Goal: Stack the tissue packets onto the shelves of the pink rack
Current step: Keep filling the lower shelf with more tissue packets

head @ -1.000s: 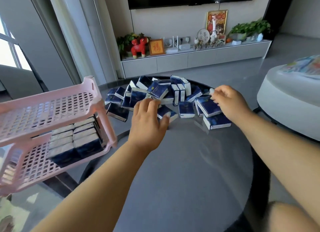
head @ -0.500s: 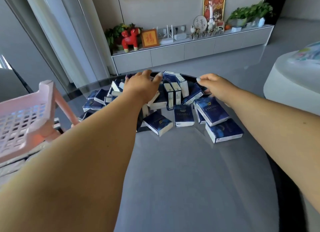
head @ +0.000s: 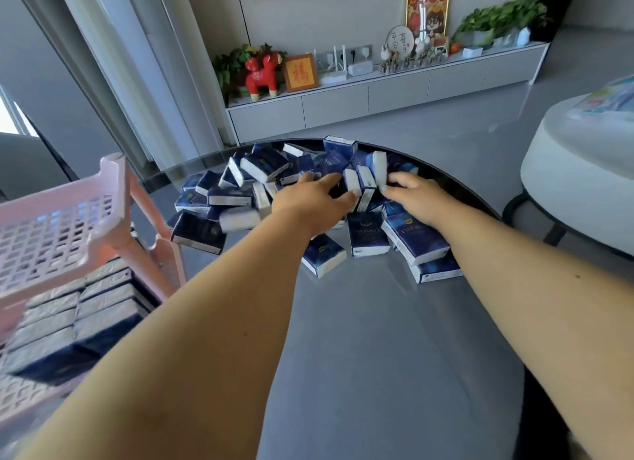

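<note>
Two bare forearms reach over the grey surface (head: 377, 356) to the pile of tissue packets (head: 267, 164). Left of the pile, the pink rack (head: 113, 199) holds stacked packets (head: 85, 308). Inside the pile, left hand (head: 308, 202) and right hand (head: 417, 195) together pinch upright packets (head: 365, 182).

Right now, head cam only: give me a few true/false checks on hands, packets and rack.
1. Both hands are reaching into the pile of tissue packets at the far side of the table. True: left hand and right hand are both among them.
2. The pink rack stands right of the table. False: it stands at the left.
3. The rack's top shelf is full of packets. False: it shows bare; stacked packets lie on the shelf below.
4. The packets on the table are dark blue and white. True.
5. The red toy animal sits on the table. False: it sits on the far cabinet.
</note>
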Demonstrator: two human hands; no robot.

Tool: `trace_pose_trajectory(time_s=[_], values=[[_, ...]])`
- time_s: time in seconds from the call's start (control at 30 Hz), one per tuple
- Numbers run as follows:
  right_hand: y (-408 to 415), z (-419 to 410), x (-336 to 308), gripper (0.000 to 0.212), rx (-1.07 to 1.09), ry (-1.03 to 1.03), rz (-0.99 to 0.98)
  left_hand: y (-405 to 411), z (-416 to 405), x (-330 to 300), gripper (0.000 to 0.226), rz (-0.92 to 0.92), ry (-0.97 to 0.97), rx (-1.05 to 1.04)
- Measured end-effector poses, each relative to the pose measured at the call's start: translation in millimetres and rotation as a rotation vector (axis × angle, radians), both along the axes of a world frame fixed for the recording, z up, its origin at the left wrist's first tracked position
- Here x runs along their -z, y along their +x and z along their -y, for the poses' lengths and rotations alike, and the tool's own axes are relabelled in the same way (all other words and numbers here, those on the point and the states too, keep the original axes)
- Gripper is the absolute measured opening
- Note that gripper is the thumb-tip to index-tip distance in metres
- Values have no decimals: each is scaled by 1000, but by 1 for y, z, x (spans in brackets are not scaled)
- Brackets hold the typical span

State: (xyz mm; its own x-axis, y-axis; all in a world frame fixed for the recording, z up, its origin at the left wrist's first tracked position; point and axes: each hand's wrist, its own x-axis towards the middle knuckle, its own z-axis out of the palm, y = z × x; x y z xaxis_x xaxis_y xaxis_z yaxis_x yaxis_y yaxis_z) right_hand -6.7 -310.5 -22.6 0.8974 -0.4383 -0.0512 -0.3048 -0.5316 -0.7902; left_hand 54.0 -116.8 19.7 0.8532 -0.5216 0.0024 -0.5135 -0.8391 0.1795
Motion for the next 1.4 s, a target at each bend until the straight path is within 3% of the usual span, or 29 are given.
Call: trace_pose_trajectory(time_s=[0.2, 0.43, 0.57, 0.7, 0.87, 0.97, 1.1, 1.27, 1.4], values=[[-44, -25, 6, 48, 62, -1, 72, -46, -24, 22, 58, -101, -209, -24], [-88, -70, 8, 69, 122, 71, 116, -105, -57, 29, 60, -92, -320, -58], [-111, -100, 8, 53, 106, 85, 125, -141, -74, 32, 60, -80, -383, -52], [-134, -133, 6, 21, 65, 102, 166, -172, -98, 35, 57, -49, -429, -96], [-147, -168, 3, 50, -60, -19, 73, -200, -143, 36, 54, -66, -476, -152], [-156, -179, -14, 70, -171, 69, 4, -212, -166, 35, 52, -53, -539, -186], [-175, -173, -34, 62, -217, 99, 28, -229, -190, 30, 51, -84, -611, -261], [-207, -172, -45, 74, -207, 95, 82, -244, -213, 39, 57, -86, -646, -313], [-233, -185, -49, 45, -119, -59, 220, -257, -222, 46, 61, -76, -650, -302]])
